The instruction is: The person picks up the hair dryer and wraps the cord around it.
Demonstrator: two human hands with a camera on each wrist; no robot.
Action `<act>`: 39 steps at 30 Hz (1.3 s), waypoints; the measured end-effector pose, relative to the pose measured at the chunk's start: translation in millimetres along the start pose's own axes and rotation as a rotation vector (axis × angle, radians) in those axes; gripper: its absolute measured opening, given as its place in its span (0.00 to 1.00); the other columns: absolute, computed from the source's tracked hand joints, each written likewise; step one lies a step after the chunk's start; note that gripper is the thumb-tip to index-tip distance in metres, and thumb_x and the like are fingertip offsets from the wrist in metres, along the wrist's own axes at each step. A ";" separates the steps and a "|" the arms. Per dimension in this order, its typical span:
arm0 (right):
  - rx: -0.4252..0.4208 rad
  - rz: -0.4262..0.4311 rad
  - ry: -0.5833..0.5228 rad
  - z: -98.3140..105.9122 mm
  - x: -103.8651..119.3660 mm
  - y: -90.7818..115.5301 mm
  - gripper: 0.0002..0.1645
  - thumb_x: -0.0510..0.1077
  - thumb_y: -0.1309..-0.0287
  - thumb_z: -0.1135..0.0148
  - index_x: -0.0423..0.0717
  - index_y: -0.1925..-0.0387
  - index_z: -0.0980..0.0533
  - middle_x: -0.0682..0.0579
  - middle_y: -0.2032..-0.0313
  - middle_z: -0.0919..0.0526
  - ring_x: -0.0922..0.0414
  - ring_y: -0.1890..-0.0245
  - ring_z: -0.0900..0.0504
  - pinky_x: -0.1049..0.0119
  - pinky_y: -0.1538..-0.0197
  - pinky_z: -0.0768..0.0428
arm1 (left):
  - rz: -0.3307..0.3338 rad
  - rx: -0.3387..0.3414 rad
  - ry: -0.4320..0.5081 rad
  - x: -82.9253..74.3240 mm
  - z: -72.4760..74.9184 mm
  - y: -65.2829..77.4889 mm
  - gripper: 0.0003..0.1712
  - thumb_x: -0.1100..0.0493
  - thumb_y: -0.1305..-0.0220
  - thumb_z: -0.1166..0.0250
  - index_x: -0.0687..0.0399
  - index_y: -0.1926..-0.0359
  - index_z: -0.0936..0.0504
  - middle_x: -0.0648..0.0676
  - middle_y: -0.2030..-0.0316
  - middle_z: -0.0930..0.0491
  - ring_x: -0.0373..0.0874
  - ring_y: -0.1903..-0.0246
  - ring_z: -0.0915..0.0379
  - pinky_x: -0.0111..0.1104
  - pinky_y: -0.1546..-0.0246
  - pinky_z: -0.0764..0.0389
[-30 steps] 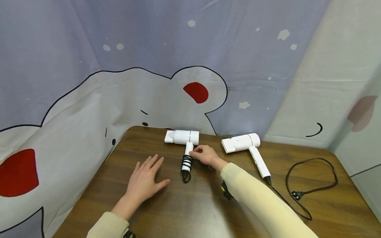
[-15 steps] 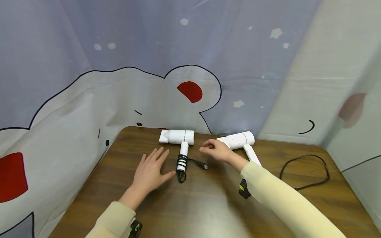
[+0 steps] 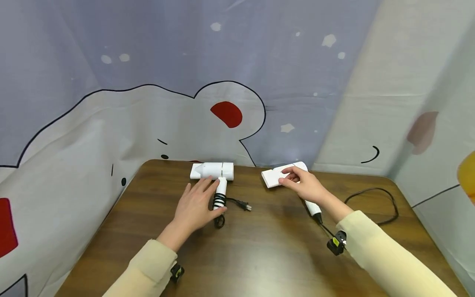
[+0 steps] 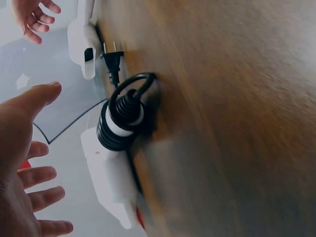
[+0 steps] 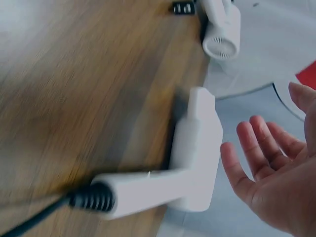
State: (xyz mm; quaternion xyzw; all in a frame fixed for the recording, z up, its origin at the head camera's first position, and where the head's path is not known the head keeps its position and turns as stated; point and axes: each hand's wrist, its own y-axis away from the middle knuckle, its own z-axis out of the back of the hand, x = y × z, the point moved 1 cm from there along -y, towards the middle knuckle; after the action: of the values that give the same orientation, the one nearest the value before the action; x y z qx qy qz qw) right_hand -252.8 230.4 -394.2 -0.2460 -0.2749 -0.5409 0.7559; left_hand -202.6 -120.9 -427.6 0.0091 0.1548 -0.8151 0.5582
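Observation:
Two white hair dryers lie on the wooden table. The left hair dryer (image 3: 212, 170) has its black cord (image 4: 123, 111) coiled round the handle, with a two-prong plug (image 3: 243, 205) sticking out to the right. My left hand (image 3: 196, 206) hovers beside that handle, fingers spread and gripping nothing. Over the right hair dryer (image 5: 192, 148), my right hand (image 3: 308, 189) hangs with loosely bent fingers, partly covering its body and handle in the head view. From the right wrist, a gap shows between the fingers (image 5: 254, 148) and the dryer.
The right dryer's loose cord (image 3: 395, 208) loops across the right of the wooden table (image 3: 245, 255). A printed curtain (image 3: 178, 123) hangs right behind the table's back edge. Something yellow (image 3: 468, 173) shows at the far right edge.
My right hand has let go of the left dryer's cord and moved right to above the right dryer. The plug has come into sight. My left hand has moved slightly forward, nearer the left dryer.

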 end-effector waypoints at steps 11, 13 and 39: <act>-0.079 -0.032 0.250 18.9 -37.3 18.6 0.38 0.57 0.26 0.34 0.29 0.33 0.28 0.33 0.46 0.15 0.38 0.48 0.14 0.40 0.45 0.18 | -0.049 0.011 -0.018 -16.5 2.3 -13.8 0.50 0.30 0.37 0.27 0.50 0.22 0.28 0.60 0.23 0.32 0.60 0.24 0.35 0.64 0.27 0.36; -0.062 -0.051 0.281 17.2 -46.5 19.7 0.40 0.57 0.26 0.34 0.28 0.32 0.29 0.32 0.45 0.16 0.37 0.47 0.14 0.39 0.45 0.18 | -0.053 0.016 -0.017 -20.1 2.3 -15.4 0.50 0.31 0.37 0.27 0.49 0.22 0.28 0.59 0.22 0.33 0.60 0.24 0.36 0.63 0.27 0.36; 0.030 -0.061 0.441 -1.9 -85.9 16.9 0.33 0.51 0.37 0.23 0.31 0.42 0.22 0.42 0.59 0.14 0.47 0.63 0.18 0.45 0.58 0.20 | -0.092 0.060 0.086 -46.9 -6.0 -27.6 0.50 0.33 0.35 0.26 0.47 0.20 0.31 0.57 0.22 0.33 0.56 0.24 0.35 0.62 0.26 0.36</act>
State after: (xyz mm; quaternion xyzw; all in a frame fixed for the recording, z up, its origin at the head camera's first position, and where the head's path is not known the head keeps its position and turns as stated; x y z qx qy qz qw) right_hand -259.1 292.7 -455.4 -0.1023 -0.1183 -0.5999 0.7846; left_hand -211.1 -67.7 -417.8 0.0539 0.1543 -0.8431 0.5122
